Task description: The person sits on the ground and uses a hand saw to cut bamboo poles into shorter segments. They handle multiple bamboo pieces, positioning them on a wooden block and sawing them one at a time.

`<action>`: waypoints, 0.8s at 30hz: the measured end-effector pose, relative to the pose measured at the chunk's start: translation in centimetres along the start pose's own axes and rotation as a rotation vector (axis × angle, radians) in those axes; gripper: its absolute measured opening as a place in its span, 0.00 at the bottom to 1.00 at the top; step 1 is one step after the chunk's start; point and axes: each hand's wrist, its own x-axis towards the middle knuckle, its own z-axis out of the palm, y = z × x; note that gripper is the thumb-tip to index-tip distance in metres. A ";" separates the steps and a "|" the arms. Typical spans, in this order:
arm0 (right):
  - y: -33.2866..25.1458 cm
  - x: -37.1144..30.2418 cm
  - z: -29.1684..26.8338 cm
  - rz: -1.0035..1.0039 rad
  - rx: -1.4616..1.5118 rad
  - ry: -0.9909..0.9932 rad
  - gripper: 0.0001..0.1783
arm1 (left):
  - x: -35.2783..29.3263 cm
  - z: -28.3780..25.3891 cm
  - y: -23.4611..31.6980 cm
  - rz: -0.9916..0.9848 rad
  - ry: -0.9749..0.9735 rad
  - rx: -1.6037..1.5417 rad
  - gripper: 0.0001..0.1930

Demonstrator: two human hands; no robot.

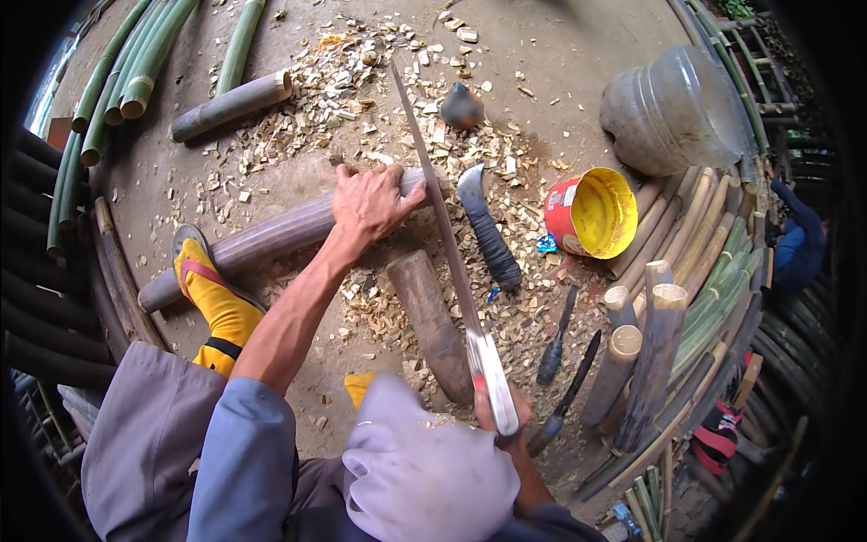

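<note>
My left hand [372,203] grips the right end of a dark brown bamboo pole [284,228], its fingers wrapped over the top. My left foot, in a yellow sock [217,303] and sandal, rests against the pole's other end. In my right hand [508,408], partly hidden, is the white handle of a long handsaw [454,251]. The saw's blade stretches away from me and crosses by the pole's cut end; whether its teeth touch is unclear. Below the pole lies a thick wooden block [432,321]. Pale cloth [424,470] covers part of the lower view.
Right of the saw lies a curved knife [488,226] with a black wrapped handle. Beyond are a red and yellow bucket [591,215], a large clear plastic container [673,108], and two narrow blades. Bamboo pieces [655,361] line the right. Green poles [135,86] lie far left; wood chips [334,81] litter the ground.
</note>
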 end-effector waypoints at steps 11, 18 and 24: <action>-1.4 -2.8 -1.3 0.063 -0.072 -0.048 0.09 | 0.2 -0.3 -0.5 0.015 -0.020 0.014 0.27; 1.0 7.6 5.5 0.190 0.305 0.068 0.05 | 0.8 -0.4 0.1 0.040 -0.044 0.010 0.28; -2.2 -1.9 0.1 0.116 0.047 0.060 0.07 | -0.1 0.0 -1.1 0.125 -0.044 -0.029 0.23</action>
